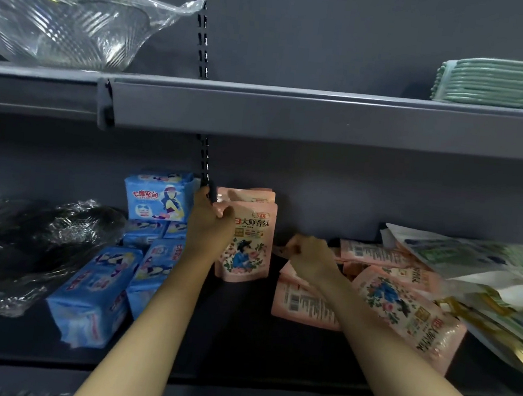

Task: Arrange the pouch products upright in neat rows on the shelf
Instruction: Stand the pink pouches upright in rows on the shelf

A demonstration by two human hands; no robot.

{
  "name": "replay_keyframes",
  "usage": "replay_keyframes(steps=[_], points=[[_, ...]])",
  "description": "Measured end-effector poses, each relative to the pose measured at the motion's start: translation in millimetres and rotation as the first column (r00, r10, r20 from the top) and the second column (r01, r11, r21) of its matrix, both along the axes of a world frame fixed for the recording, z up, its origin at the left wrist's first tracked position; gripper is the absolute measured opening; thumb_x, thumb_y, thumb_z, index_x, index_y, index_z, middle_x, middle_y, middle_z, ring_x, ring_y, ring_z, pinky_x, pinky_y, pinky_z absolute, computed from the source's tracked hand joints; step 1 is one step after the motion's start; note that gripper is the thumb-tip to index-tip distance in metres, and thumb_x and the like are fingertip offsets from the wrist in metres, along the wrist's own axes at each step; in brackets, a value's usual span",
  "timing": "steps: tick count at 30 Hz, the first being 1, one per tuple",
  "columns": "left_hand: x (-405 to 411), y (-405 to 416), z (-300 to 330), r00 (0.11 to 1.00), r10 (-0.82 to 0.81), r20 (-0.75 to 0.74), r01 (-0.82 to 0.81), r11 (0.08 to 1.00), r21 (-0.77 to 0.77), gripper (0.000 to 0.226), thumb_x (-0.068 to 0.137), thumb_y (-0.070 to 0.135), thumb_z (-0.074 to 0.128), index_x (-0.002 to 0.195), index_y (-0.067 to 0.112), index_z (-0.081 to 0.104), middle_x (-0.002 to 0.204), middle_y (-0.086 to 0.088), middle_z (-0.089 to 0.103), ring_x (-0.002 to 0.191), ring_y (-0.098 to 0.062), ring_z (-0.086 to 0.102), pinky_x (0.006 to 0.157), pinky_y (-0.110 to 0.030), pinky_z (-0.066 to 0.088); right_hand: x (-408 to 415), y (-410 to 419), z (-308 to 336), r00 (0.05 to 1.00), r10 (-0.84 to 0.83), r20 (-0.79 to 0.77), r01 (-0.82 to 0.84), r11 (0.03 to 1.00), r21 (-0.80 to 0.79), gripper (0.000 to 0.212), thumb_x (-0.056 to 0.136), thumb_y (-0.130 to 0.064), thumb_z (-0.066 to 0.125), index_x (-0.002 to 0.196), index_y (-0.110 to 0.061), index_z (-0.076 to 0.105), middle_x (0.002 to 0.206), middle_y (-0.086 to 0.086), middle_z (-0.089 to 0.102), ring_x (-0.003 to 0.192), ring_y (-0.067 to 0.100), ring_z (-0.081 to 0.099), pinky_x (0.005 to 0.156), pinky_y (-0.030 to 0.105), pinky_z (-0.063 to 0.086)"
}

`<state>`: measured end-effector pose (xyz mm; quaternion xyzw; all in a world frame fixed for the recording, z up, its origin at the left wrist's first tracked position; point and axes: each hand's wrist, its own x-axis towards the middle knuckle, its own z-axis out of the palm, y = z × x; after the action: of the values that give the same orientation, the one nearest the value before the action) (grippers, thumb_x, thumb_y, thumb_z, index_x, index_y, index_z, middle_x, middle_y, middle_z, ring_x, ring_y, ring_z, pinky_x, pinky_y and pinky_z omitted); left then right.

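Observation:
Two pink floral pouches [250,248] stand upright, one behind the other, at the back of the dark lower shelf [238,340]. My left hand [209,221] grips the top left corner of the front upright pouch. To the right, several pink pouches [409,313] lie flat in a loose heap, some face down with barcodes showing. My right hand [309,256] pinches the corner of one flat pouch [280,250] at the left end of that heap.
Blue wrapped packs [95,296] lie and stand to the left of the upright pouches. Black items in clear plastic [22,247] sit far left. Green, white and gold bags [486,286] pile up at the far right. The upper shelf [294,114] overhangs, holding a clear bowl [65,25] and green stacked items [504,83].

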<state>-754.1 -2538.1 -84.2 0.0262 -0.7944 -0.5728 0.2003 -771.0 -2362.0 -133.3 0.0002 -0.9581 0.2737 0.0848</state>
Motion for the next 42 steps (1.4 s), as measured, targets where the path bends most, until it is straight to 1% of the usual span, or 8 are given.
replay_keyframes(steps=[11,15,19,22,27,30,36,42], points=[[7.7,3.5,-0.6,0.999,-0.035,-0.031,0.024,0.949,-0.314,0.046,0.092,0.022,0.049,0.136,0.016,0.037,0.137,-0.009,0.046,0.119,-0.027,0.051,0.085,-0.027,0.038,-28.0,54.1,-29.4,0.998,0.035,0.059,-0.065,0.765,0.641,0.054,0.098,-0.045,0.032,0.147,-0.026,0.025,0.152,0.001,0.033,0.144,0.023,0.019,0.118,0.048,0.004],[7.9,3.0,-1.3,0.998,-0.042,-0.041,0.024,0.935,-0.353,0.04,0.09,0.02,0.051,0.129,0.015,0.044,0.131,-0.008,0.05,0.115,-0.021,0.052,0.081,-0.022,0.036,-29.5,54.2,-29.7,0.996,-0.017,0.09,-0.045,0.762,0.646,0.035,0.096,-0.03,0.039,0.128,-0.025,0.053,0.128,0.004,0.06,0.125,0.023,0.049,0.113,0.043,0.016],[9.0,2.7,0.7,0.999,-0.04,-0.035,0.026,0.943,-0.331,0.041,0.089,0.018,0.051,0.129,0.015,0.044,0.13,-0.007,0.049,0.116,-0.021,0.05,0.084,-0.022,0.034,-27.7,55.1,-17.7,0.993,-0.12,0.009,0.108,0.918,0.381,0.024,0.095,-0.013,0.044,0.11,-0.006,0.061,0.11,0.015,0.067,0.103,0.03,0.063,0.086,0.035,0.048],[9.3,2.9,2.0,0.998,-0.044,-0.042,0.027,0.942,-0.335,0.041,0.09,0.018,0.051,0.13,0.014,0.043,0.131,-0.008,0.049,0.117,-0.022,0.05,0.084,-0.023,0.035,-26.1,60.0,-6.5,0.957,-0.272,-0.103,0.262,0.96,-0.098,0.026,0.099,-0.015,0.04,0.101,0.003,0.058,0.099,0.022,0.065,0.088,0.031,0.062,0.068,0.031,0.043],[8.6,3.3,0.9,0.998,-0.045,-0.039,0.028,0.933,-0.359,0.046,0.09,0.019,0.052,0.134,0.014,0.04,0.136,-0.008,0.044,0.12,-0.023,0.048,0.087,-0.023,0.035,-26.1,63.7,3.2,0.954,-0.284,-0.093,0.063,0.494,-0.867,0.024,0.099,-0.021,0.041,0.1,-0.003,0.057,0.096,0.018,0.065,0.087,0.03,0.062,0.08,0.046,0.053],[6.3,2.6,-0.3,0.999,-0.03,-0.023,0.019,0.927,-0.375,0.047,0.09,0.02,0.052,0.135,0.014,0.039,0.136,-0.009,0.044,0.12,-0.026,0.048,0.091,-0.028,0.038,-14.3,65.7,6.4,0.971,-0.216,-0.104,-0.037,0.292,-0.956,0.023,0.099,-0.018,0.043,0.109,-0.004,0.058,0.098,0.012,0.069,0.083,0.023,0.068,0.071,0.037,0.058],[14.1,16.7,-3.0,0.938,0.119,-0.327,-0.236,0.908,-0.347,0.027,0.086,0.01,0.055,0.113,0.006,0.057,0.121,-0.014,0.052,0.113,-0.029,0.05,0.09,-0.026,0.037,10.6,60.5,1.1,0.984,-0.149,-0.097,-0.055,0.263,-0.963,0.02,0.098,-0.023,0.048,0.103,-0.011,0.062,0.087,0.005,0.074,0.071,0.017,0.073,0.057,0.03,0.057],[23.2,46.4,4.5,0.952,-0.212,-0.222,0.134,0.938,-0.321,0.046,0.083,0.028,0.065,0.124,0.014,0.05,0.102,0.009,0.06,0.09,-0.006,0.059,0.072,-0.005,0.039,25.1,41.4,5.7,0.992,-0.052,-0.112,-0.096,0.245,-0.965,0.019,0.098,-0.022,0.045,0.099,-0.013,0.063,0.089,0.006,0.075,0.077,0.018,0.073,0.067,0.037,0.058]])
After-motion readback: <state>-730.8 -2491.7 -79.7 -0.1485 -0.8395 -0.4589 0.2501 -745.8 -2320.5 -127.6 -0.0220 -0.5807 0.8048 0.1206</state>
